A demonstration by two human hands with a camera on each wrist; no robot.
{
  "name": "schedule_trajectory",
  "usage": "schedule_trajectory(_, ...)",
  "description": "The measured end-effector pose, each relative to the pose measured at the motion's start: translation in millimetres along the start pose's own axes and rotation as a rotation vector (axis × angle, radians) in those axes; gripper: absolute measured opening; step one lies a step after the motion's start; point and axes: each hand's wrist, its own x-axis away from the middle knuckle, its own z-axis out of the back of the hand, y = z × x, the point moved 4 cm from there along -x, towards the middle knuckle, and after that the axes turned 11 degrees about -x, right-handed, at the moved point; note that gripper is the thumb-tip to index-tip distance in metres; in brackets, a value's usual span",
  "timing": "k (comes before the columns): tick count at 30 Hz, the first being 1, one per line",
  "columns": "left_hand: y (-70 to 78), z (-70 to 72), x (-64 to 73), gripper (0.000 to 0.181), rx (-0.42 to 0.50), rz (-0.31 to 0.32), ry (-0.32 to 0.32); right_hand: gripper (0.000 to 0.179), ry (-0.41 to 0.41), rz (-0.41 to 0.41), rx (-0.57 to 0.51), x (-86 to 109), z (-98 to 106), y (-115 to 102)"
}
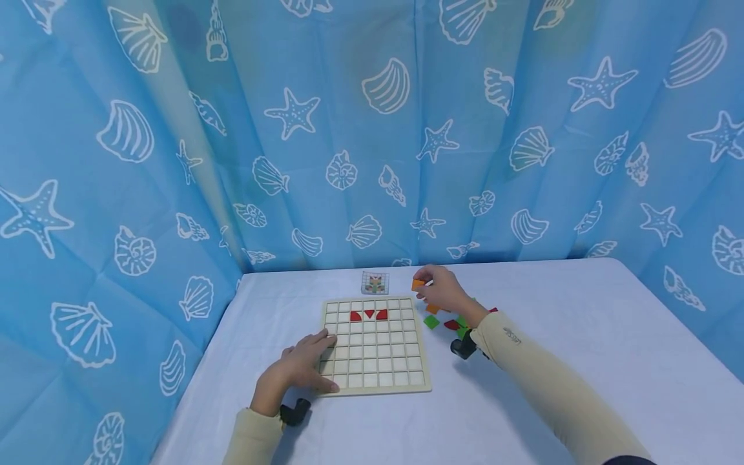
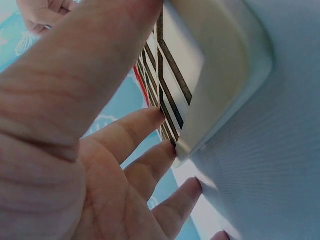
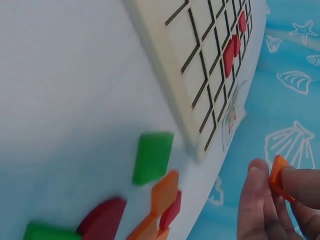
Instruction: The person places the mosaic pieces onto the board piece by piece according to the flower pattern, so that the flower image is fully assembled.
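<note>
A cream grid board (image 1: 383, 391) lies flat on the white-covered table, with three red tiles (image 1: 369, 314) in one row of its upper part. My left hand (image 1: 302, 365) rests on the board's left side; in the left wrist view the thumb (image 2: 75, 75) and straight fingers are spread along its edge. Past the board's upper right corner, my right hand (image 1: 446, 290) pinches an orange tile (image 3: 280, 177) between thumb and fingertips, raised above the table. Below that hand are loose tiles, among them a green tile (image 3: 153, 157) and an orange tile (image 3: 165, 192).
Behind the board lies a small pattern card (image 1: 374, 283) with a coloured figure on a grid. Several green, red and orange pieces are scattered right of the board, partly hidden by my right forearm. A blue seashell curtain (image 1: 349, 129) hangs along the table's back and left.
</note>
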Motion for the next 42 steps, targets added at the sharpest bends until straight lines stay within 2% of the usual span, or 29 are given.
schedule_trajectory(6, -1.4, 2.1, 0.9, 0.099, 0.000, 0.002, -0.011, 0.021, -0.011, -0.004, 0.002, -2.1, -19, -10)
schedule_trajectory(10, -2.5, 1.9, 3.0, 0.099, 0.001, 0.015, -0.007, 0.016, -0.027, 0.039, 0.029, -3.7, -33, -15)
schedule_trajectory(18, -1.1, -8.6, 4.2, 0.099, 0.038, -0.020, -0.009, 0.008, -0.062, 0.061, 0.002, -0.5, -67, -15)
schedule_trajectory(24, -0.4, -2.3, 5.7, 0.098, 0.029, -0.014, -0.013, 0.007, -0.114, 0.077, 0.022, -0.9, -91, -30)
schedule_trajectory(28, 0.2, 1.7, 5.6, 0.099, 0.013, -0.021, -0.004, 0.007, -0.174, 0.109, 0.020, 0.6, -102, -40)
schedule_trajectory(32, -1.6, 4.6, 3.9, 0.098, -0.005, -0.024, 0.015, 0.008, -0.185, 0.130, 0.043, -0.4, -111, -45)
schedule_trajectory(42, -2.3, 2.9, 2.3, 0.099, -0.002, -0.022, 0.003, 0.007, -0.237, 0.137, 0.131, 4.3, -126, -44)
